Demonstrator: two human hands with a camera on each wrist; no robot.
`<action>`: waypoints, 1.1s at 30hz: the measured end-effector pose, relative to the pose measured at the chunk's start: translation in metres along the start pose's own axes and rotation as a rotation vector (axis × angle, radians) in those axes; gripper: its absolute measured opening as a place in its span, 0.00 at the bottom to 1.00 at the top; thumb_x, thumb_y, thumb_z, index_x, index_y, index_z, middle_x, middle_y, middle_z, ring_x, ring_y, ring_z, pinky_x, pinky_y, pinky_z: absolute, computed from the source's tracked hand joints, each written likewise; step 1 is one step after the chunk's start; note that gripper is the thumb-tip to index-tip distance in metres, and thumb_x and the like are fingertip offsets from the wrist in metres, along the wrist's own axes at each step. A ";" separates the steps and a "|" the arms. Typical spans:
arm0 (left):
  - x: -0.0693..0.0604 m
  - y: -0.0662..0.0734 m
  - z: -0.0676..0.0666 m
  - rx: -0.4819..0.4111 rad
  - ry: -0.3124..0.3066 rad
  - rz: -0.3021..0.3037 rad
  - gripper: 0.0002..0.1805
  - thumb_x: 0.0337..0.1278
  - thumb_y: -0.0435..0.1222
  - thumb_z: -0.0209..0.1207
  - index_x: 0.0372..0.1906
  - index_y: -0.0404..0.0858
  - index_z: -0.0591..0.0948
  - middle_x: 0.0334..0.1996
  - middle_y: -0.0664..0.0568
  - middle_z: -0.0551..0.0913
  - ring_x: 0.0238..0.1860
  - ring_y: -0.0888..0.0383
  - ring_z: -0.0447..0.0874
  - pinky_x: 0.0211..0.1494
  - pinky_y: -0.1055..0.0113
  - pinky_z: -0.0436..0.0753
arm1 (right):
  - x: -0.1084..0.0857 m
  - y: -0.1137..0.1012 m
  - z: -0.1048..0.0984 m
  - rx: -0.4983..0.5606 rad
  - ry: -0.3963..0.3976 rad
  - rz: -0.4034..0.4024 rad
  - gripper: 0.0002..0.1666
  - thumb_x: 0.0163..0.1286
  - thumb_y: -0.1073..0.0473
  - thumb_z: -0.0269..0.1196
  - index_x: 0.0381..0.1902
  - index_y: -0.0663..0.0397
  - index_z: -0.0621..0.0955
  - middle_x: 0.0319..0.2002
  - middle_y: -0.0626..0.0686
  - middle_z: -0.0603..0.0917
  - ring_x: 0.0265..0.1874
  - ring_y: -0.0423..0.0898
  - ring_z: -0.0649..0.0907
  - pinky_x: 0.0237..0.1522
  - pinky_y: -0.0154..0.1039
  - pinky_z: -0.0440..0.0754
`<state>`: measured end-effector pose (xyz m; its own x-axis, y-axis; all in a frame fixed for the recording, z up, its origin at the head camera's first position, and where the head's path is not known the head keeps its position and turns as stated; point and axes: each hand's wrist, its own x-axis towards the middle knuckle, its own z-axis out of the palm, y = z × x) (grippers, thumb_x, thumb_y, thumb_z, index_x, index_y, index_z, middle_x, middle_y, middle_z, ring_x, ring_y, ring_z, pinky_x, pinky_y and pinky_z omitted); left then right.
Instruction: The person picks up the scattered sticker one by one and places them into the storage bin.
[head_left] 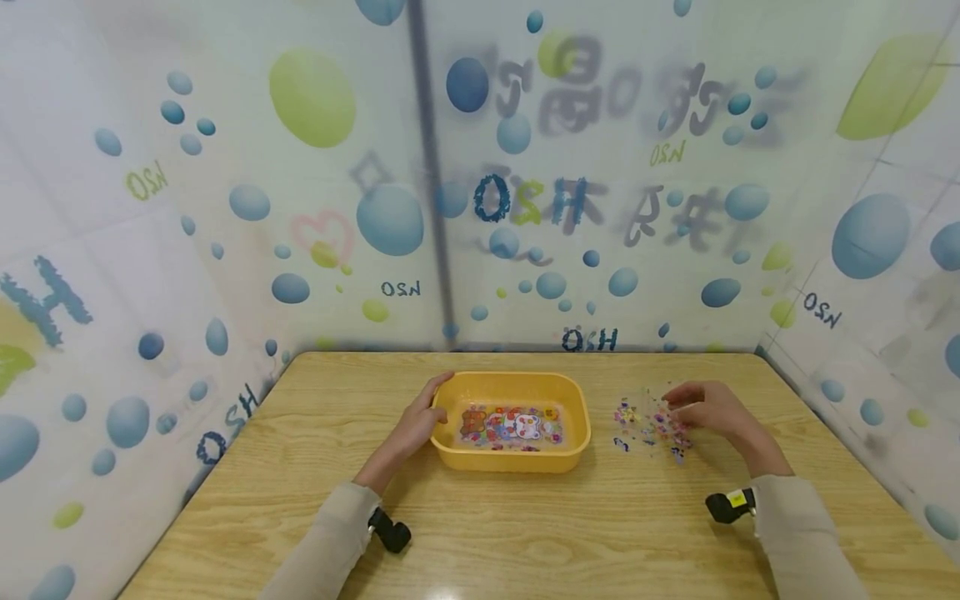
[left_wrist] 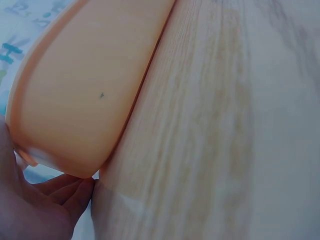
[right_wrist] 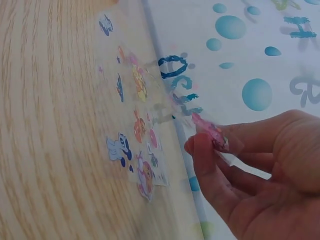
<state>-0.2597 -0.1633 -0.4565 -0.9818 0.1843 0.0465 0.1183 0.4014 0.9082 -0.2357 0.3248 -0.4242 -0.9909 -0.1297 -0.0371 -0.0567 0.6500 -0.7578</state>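
A yellow plastic basin (head_left: 510, 461) sits on the wooden table, with colorful cartoon stickers (head_left: 527, 427), a bear and a white animal among them, in its bottom. My left hand (head_left: 415, 422) grips the basin's left end, thumb over the rim; in the left wrist view its fingers touch the outer wall. Right of the basin lie clear sticker sheets (head_left: 630, 415) printed with small figures. There my right hand (head_left: 712, 410) pinches a clear sticker sheet with a pink print (right_wrist: 212, 134) between thumb and fingers. Small pony-like figures (right_wrist: 117, 147) show on the clear film beside it.
The light wood table (head_left: 315, 467) meets patterned curtains (head_left: 525, 275) at its back and sides. A black wrist camera (head_left: 390, 530) is strapped to the left sleeve and another camera (head_left: 729, 505) to the right.
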 end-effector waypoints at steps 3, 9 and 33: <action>-0.001 0.000 0.000 0.005 -0.002 0.003 0.43 0.55 0.28 0.48 0.81 0.50 0.62 0.83 0.43 0.56 0.82 0.39 0.53 0.79 0.41 0.61 | 0.000 0.000 0.000 0.002 0.022 0.000 0.22 0.68 0.67 0.64 0.57 0.78 0.79 0.51 0.72 0.84 0.39 0.46 0.86 0.39 0.36 0.86; -0.002 0.002 -0.001 0.003 -0.006 0.010 0.43 0.57 0.28 0.48 0.81 0.50 0.61 0.83 0.45 0.56 0.82 0.40 0.52 0.79 0.41 0.60 | 0.001 -0.001 0.001 0.018 0.041 0.000 0.22 0.72 0.67 0.62 0.57 0.81 0.78 0.51 0.74 0.83 0.37 0.46 0.87 0.40 0.40 0.88; -0.002 0.001 0.000 0.013 -0.001 0.009 0.43 0.57 0.29 0.48 0.81 0.50 0.62 0.83 0.44 0.56 0.82 0.38 0.51 0.81 0.39 0.56 | -0.006 -0.029 -0.004 0.055 0.140 -0.101 0.23 0.73 0.65 0.62 0.60 0.77 0.79 0.56 0.75 0.82 0.37 0.39 0.88 0.42 0.40 0.89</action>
<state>-0.2578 -0.1635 -0.4554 -0.9806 0.1884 0.0544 0.1291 0.4114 0.9023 -0.2282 0.3100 -0.3989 -0.9880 -0.0843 0.1297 -0.1543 0.5967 -0.7875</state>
